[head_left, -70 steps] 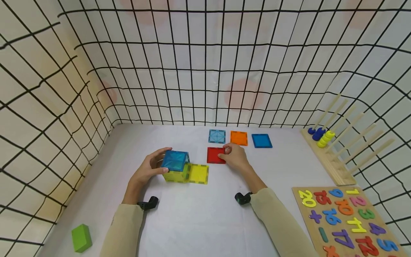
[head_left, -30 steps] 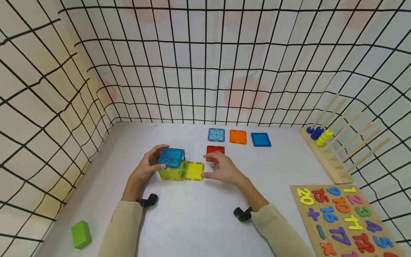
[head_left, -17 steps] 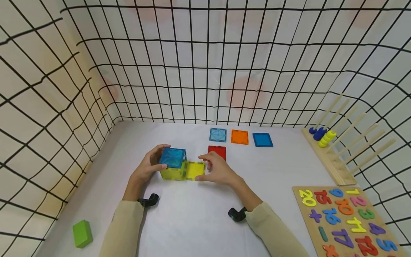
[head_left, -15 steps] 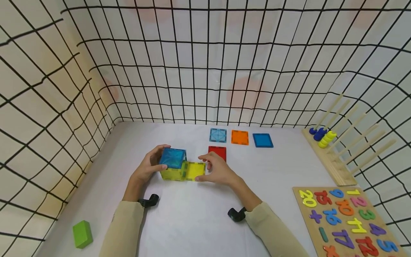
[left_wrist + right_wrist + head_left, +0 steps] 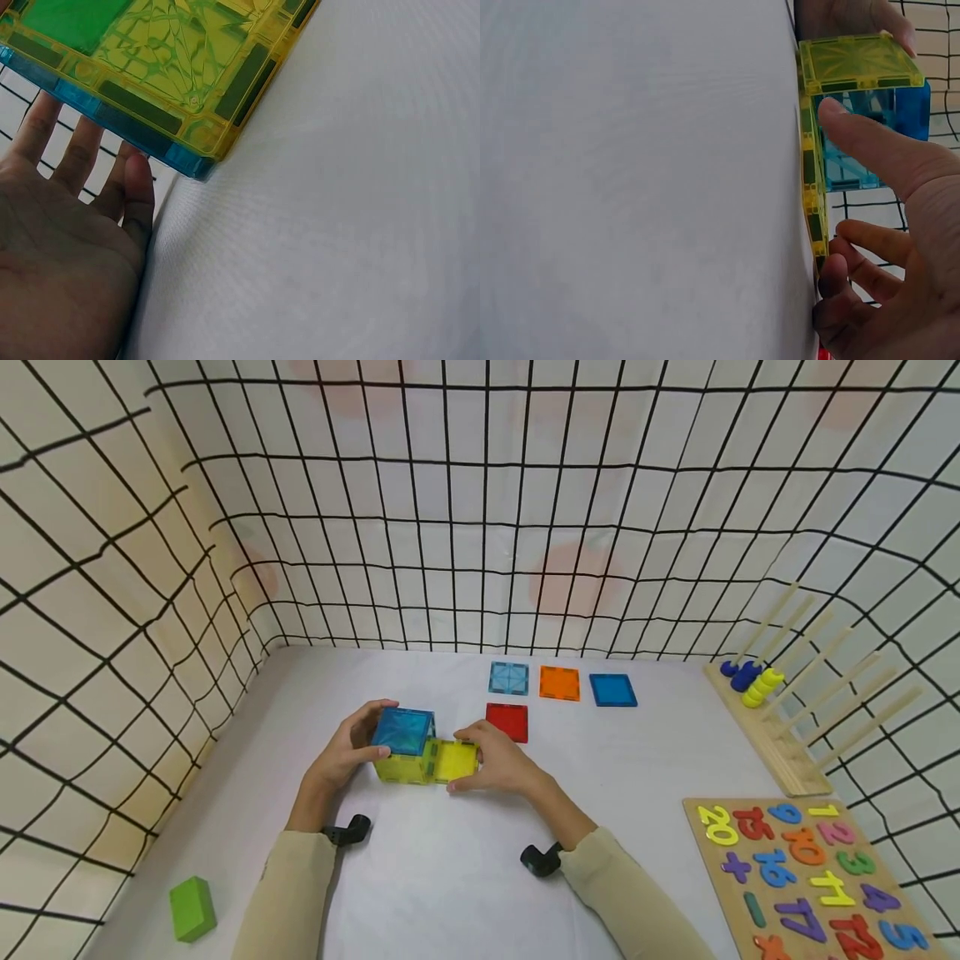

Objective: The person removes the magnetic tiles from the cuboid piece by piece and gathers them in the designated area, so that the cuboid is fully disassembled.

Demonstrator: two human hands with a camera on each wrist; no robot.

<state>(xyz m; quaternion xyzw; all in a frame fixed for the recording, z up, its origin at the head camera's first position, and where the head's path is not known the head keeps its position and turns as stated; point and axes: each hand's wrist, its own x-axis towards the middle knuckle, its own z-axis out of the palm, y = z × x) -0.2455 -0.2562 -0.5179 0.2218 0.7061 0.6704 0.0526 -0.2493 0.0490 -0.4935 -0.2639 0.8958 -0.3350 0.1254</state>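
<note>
A small box of translucent magnetic tiles stands left of centre, with a blue top (image 5: 405, 731) and a yellow front wall (image 5: 402, 768). My left hand (image 5: 341, 752) holds it from the left, thumb at the top's front corner and fingers behind. In the left wrist view the yellow wall (image 5: 176, 56) shows close up above the palm. A yellow tile (image 5: 454, 762) lies flat against the box's right side. Over its right end my right hand (image 5: 504, 762) spreads, thumb by the front edge and fingers by the back edge; a firm grip is not visible.
Behind the right hand lies a red tile (image 5: 507, 722). Farther back are a light blue tile (image 5: 509, 678), an orange tile (image 5: 559, 683) and a blue tile (image 5: 613, 690). A peg board (image 5: 780, 727), a number board (image 5: 813, 877) and a green block (image 5: 192, 909) stand around.
My right hand has let go of the red tile, leaving it on the table, and moved left and nearer to the flat yellow tile. The left hand keeps its hold on the box.
</note>
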